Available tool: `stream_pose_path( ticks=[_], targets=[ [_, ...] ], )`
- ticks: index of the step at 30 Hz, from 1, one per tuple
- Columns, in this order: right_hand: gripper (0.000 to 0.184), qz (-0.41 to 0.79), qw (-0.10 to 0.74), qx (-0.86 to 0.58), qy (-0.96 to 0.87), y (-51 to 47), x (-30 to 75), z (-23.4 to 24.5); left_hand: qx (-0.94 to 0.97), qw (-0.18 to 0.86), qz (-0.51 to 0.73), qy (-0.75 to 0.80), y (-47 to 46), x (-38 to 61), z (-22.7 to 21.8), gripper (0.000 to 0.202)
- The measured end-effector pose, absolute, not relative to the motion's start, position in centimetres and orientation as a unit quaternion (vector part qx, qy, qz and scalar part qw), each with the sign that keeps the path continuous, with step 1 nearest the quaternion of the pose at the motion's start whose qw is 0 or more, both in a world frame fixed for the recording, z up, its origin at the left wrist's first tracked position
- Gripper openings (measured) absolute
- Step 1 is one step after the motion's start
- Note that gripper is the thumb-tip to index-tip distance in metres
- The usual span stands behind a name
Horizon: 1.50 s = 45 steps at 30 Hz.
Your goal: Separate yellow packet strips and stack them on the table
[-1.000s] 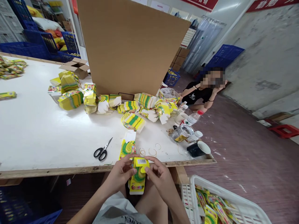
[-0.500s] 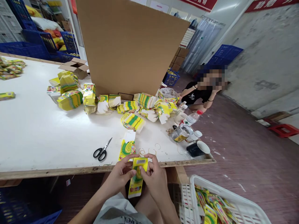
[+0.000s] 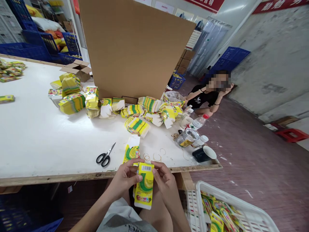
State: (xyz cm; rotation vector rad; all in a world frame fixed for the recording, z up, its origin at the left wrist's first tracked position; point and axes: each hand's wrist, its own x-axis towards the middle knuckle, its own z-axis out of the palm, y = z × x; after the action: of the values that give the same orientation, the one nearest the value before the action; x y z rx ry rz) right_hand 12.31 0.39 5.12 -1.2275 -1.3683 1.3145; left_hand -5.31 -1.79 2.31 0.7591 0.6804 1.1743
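Observation:
Between my two hands, just off the table's front edge, is a yellow and green printed carton (image 3: 145, 188) with a barcode near its top. My left hand (image 3: 126, 177) pinches its left side, thumb on the front. My right hand (image 3: 163, 177) grips the upper right edge between thumb and fingers. Behind my left fingers, another flat yellow carton (image 3: 131, 149) with a white flap lies on the table. Several thin rubber bands (image 3: 156, 158) lie past my right fingertips. Black-handled scissors (image 3: 105, 155) rest to the left, their blades pointing away from me.
Stacks of flat cartons (image 3: 137, 125) lie across the white table (image 3: 48, 141) before a tall cardboard sheet (image 3: 137, 48). Bottles, a jar (image 3: 187, 138) and a dark mug (image 3: 204, 154) crowd the right corner. A white basket (image 3: 256, 206) holds cartons. A person (image 3: 205, 96) sits beyond the table.
The carton has turned so its printed front faces me more fully. My right thumb has moved from the carton's face to its right edge. The seated person's arm has shifted slightly.

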Motion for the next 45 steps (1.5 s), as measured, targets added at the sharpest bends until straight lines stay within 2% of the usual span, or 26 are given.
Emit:
stream_pose_path(
  ticks=[4, 7, 9, 12, 14, 16, 18, 22, 26, 31, 35, 40, 45],
  targets=[
    [0.031, 0.538, 0.446, -0.481, -0.529, 0.0, 12.1, 5.4, 0.350, 0.710, 0.527, 0.310, -2.0, -3.5, 2.7, 0.050],
    [0.032, 0.473, 0.431, -0.525, -0.562, -0.2, 14.5, 5.9, 0.409, 0.669, 0.517, 0.343, -1.9, -2.8, 2.2, 0.051],
    [0.034, 0.347, 0.397, -0.597, -0.605, -0.4, 18.3, 6.4, 0.464, 0.557, 0.530, 0.440, -1.2, -3.5, 1.2, 0.049],
    [0.051, 0.049, 0.307, -0.706, -0.636, -0.8, 25.3, 7.2, 0.473, 0.327, 0.517, 0.634, 0.0, -5.9, -1.1, 0.056],
    [0.062, -0.034, 0.258, -0.744, -0.615, -1.2, 28.5, 7.2, 0.457, 0.312, 0.458, 0.696, 0.7, -7.6, -2.4, 0.060],
    [0.063, 0.003, 0.254, -0.765, -0.591, -1.6, 28.9, 6.9, 0.451, 0.328, 0.440, 0.704, 1.0, -8.7, -3.3, 0.050],
    [0.057, 0.102, 0.276, -0.765, -0.573, -1.5, 26.9, 6.1, 0.445, 0.342, 0.443, 0.699, 1.1, -9.1, -3.7, 0.042],
    [0.045, 0.274, 0.330, -0.698, -0.574, -0.5, 20.2, 4.1, 0.419, 0.374, 0.468, 0.682, 0.9, -9.1, -3.5, 0.045],
    [0.035, 0.384, 0.382, -0.619, -0.569, 0.3, 15.2, 2.7, 0.400, 0.442, 0.503, 0.626, 0.4, -8.9, -2.6, 0.036],
    [0.037, 0.492, 0.471, -0.572, -0.457, 0.4, 11.7, 1.7, 0.385, 0.517, 0.545, 0.536, -1.2, -6.8, -0.3, 0.037],
    [0.033, 0.544, 0.505, -0.545, -0.390, 0.0, 10.8, 1.8, 0.338, 0.611, 0.578, 0.421, -1.8, -5.6, 1.2, 0.028],
    [0.034, 0.613, 0.494, -0.505, -0.354, -0.6, 10.4, 2.3, 0.274, 0.709, 0.582, 0.290, -1.3, -5.8, 1.3, 0.044],
    [0.036, 0.617, 0.463, -0.501, -0.393, -0.9, 10.1, 2.9, 0.275, 0.726, 0.567, 0.274, -1.2, -5.4, 1.8, 0.045]
  ],
)
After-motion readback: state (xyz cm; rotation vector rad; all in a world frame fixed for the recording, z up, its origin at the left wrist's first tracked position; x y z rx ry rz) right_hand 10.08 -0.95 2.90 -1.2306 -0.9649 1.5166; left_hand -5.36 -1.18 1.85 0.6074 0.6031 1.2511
